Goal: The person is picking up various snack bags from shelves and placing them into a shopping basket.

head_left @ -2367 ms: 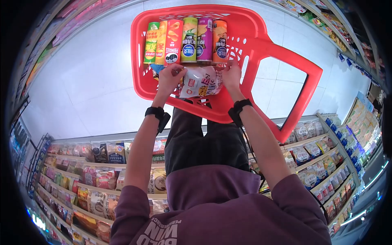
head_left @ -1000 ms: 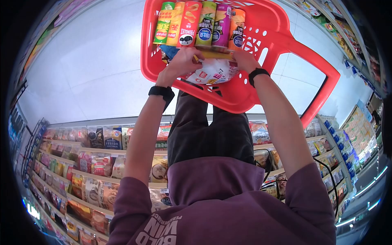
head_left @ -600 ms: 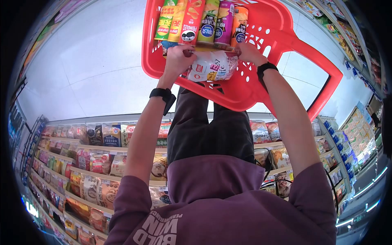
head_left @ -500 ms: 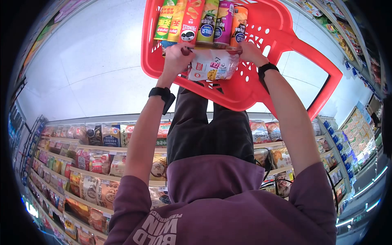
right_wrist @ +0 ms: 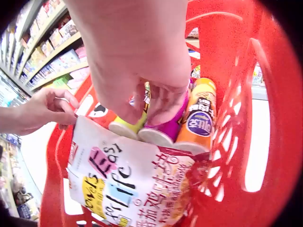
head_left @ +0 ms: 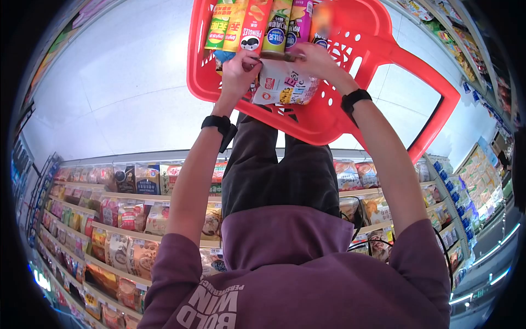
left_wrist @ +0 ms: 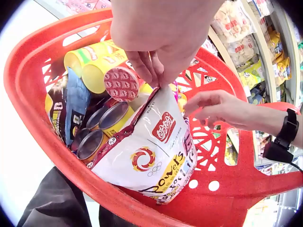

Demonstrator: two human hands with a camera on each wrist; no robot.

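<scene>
A white snack bag (head_left: pixel 282 85) with a dark red top seam stands in a red shopping basket (head_left: pixel 323 129). My left hand (head_left: pixel 238 74) pinches its top corner, as the left wrist view also shows. The right hand (head_left: pixel 320 63) is just past the bag's top edge, its fingers loosely bent and holding nothing. In the right wrist view those fingers hang in front of a purple chip can (right_wrist: pixel 168 125), beside an orange can (right_wrist: pixel 199 116). A red Pringles can (head_left: pixel 255 24) lies in the same row, with green and yellow cans to its left.
Behind the bag sit a blue packet (left_wrist: pixel 78 104) and several lidded round containers (left_wrist: pixel 90 144). The basket's red handle (head_left: pixel 433 90) sticks out to the right. Stocked shelves (head_left: pixel 131 214) run along the aisle, and pale floor (head_left: pixel 126 82) shows left of the basket.
My right hand has let go of the bag's right top corner and moved left along its top edge. The left hand keeps its pinch. The bag's top has shifted slightly.
</scene>
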